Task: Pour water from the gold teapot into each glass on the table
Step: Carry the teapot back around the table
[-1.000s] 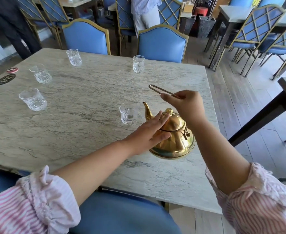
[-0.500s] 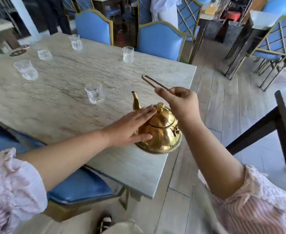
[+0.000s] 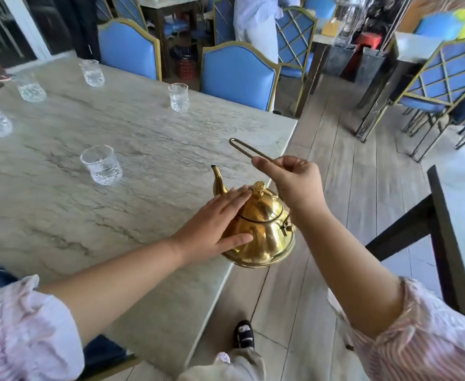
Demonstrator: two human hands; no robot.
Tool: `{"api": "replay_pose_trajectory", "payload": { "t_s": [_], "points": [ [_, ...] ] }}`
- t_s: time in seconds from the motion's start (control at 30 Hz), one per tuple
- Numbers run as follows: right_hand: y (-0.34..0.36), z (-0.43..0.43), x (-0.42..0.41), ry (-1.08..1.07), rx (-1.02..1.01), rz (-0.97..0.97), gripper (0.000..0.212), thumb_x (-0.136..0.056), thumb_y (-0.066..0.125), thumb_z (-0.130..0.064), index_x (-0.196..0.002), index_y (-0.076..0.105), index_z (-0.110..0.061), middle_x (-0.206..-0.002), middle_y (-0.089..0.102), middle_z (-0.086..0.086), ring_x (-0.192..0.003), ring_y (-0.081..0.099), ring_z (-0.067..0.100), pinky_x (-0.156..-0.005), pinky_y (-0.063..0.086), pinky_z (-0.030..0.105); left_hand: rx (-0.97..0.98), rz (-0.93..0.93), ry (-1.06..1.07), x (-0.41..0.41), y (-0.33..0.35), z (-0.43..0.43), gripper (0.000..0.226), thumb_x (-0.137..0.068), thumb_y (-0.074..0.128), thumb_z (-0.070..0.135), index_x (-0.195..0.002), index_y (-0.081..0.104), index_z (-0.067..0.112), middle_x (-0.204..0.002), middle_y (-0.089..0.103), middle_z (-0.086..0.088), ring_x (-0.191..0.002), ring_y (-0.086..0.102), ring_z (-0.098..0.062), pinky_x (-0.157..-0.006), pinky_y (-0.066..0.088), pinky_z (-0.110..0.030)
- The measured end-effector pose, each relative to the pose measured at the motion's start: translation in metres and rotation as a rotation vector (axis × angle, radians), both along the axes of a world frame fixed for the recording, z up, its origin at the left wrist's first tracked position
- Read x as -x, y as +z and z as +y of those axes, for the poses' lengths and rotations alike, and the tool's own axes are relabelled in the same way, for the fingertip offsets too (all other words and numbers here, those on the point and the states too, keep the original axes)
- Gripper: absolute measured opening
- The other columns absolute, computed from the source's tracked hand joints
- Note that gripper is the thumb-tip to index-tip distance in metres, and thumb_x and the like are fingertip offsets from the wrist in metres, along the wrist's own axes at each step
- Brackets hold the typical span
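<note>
Gold teapot [image 3: 261, 232] is up in the air right at the near corner of the marble table [image 3: 61, 215], about level with the edge and hanging half past it over the wooden floor [image 3: 349, 188]. Right hand [image 3: 291, 180] has the thin wire handle [image 3: 249, 151] pinched between thumb and fingers, fist closed around it, and the loop of the handle sticks out up and to the left of that grip. Pot body hangs just below the right wrist. Left hand [image 3: 217, 226] is flat and spread out, palm pressed on the left side of the pot, fingertips reaching up to the lid next to the little knob [image 3: 259, 187], thumb lower down on the belly. Spout [image 3: 218, 179] pokes up just beyond the left fingertips, aimed at the table.

Closest glass [image 3: 101, 165] sits well left of the spout, clear of both hands. Four more glasses are further off: one [image 3: 179, 97] toward the far edge near a blue chair [image 3: 237, 75], and three [image 3: 30, 88] out at the far left. Can't tell how full they are, the cut pattern makes it hard.
</note>
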State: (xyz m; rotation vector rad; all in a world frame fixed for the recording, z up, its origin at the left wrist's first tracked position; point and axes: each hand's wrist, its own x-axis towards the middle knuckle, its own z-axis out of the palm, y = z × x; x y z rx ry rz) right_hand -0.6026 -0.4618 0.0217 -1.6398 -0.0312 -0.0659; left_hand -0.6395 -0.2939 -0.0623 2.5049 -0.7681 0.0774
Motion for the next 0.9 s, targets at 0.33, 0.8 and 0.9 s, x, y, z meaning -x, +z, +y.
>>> {"api": "replay_pose_trajectory", "payload": {
  "t_s": [0.33, 0.8, 0.9],
  "points": [
    [0.009, -0.019, -0.152, 0.204, 0.021, -0.016, 0.050, -0.073, 0.081, -0.020, -0.040, 0.044, -0.023, -0.036, 0.035, -0.014, -0.033, 0.028, 0.002, -0.038, 0.027, 0.013, 0.121, -0.036, 0.195, -0.123, -0.001, -0.036, 0.084, -0.086, 0.030, 0.066, -0.149, 0.010, 0.015, -0.158, 0.005, -0.001, -0.145, -0.001, -0.011, -0.117, 0.007, -0.031],
    [0.003, -0.035, -0.381, 0.646, -0.028, 0.029, 0.040, -0.073, 0.081, -0.021, -0.051, 0.048, -0.015, -0.039, 0.034, -0.011, -0.034, 0.026, 0.004, -0.038, 0.026, 0.015, 0.067, -0.110, 0.656, -0.300, -0.003, -0.093, 0.084, -0.086, 0.027, 0.067, -0.148, 0.009, 0.015, -0.157, 0.008, 0.001, -0.145, 0.000, -0.011, -0.117, 0.004, -0.032],
    [0.006, -0.039, -0.426, 0.761, -0.046, 0.059, 0.040, -0.075, 0.079, -0.016, -0.051, 0.047, -0.013, -0.037, 0.033, -0.013, -0.032, 0.026, 0.002, -0.037, 0.026, 0.013, 0.044, -0.101, 0.777, -0.335, -0.002, -0.109, 0.086, -0.084, 0.021, 0.071, -0.149, 0.007, 0.016, -0.157, 0.006, 0.003, -0.145, -0.002, -0.011, -0.114, -0.007, -0.022]
  ]
}}
